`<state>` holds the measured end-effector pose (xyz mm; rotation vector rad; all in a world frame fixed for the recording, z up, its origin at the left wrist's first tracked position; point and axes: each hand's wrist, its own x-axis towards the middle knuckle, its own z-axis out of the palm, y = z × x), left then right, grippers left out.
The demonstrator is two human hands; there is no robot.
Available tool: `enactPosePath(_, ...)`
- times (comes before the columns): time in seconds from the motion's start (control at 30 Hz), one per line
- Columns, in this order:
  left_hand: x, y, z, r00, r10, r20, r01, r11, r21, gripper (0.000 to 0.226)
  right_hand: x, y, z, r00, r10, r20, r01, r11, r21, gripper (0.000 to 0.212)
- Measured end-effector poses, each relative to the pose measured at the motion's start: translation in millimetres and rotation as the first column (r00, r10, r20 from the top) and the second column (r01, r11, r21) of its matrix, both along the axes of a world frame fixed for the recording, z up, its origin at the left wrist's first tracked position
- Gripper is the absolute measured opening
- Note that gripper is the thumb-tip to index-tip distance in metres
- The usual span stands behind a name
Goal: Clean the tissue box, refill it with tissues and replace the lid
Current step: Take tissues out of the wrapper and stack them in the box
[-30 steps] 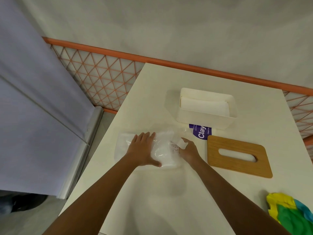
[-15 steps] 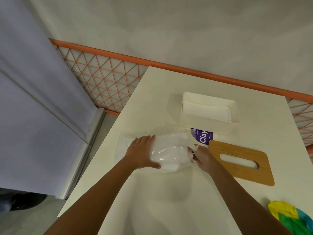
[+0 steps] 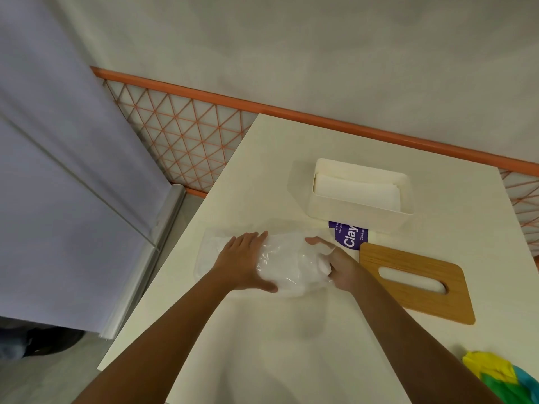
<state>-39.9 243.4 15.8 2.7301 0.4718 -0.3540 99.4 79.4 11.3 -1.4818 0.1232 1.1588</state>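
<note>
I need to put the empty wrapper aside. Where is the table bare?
Bare: the near table between both forearms, and the far corner left of the tissue box. Crowded: around the plastic pack, purple label and wooden lid.

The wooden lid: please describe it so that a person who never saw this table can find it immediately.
On the cream table, look right of the two hands, in front of the open white box. The wooden lid lies flat there: the only brown piece, with one long oval slot in the middle.
</note>
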Motion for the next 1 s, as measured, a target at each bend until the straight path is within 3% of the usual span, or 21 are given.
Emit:
enactPosePath(0.13, -1, -2, 0, 1.000, 0.011, 0.006, -0.011, 1.000, 0.008, 0.118, -6, -1, 7, 0.999, 0.041, 0.004, -0.041, 0.999, 0.021, 0.010)
enactPosePath(0.33, -1, 0, 2, 1.000, 0.016, 0.002, -0.016, 1.000, -0.008, 0.113, 7, -15, 13, 0.995, -0.066, 0.073, 0.064, 0.998, 0.028, 0.027)
enactPosePath(0.47, -2, -1, 1, 0.999, 0.041, -0.001, -0.041, 0.999, -0.036, 0.111, 13, -34, 9, 0.988, -0.122, 0.090, 0.124, 0.992, -0.016, 0.017)
enactPosePath(0.57, -2, -1, 0, 0.999, 0.047, -0.011, -0.048, 0.998, -0.031, 0.111, 11, -42, -1, 0.989, -0.123, 0.081, 0.129, 0.989, -0.071, 0.026)
enactPosePath(0.73, -2, -1, 1, 0.999, 0.042, -0.027, -0.043, 0.999, -0.031, 0.112, 10, -43, -2, 0.994, -0.043, 0.102, 0.051, 0.995, -0.084, 0.017)
enactPosePath(1.0, 2, -6, 12, 0.998, -0.004, -0.058, 0.008, 0.998, 0.059, 0.103, 26, -62, 12, 0.974, -0.129, 0.186, 0.146, 0.986, -0.081, 0.032)
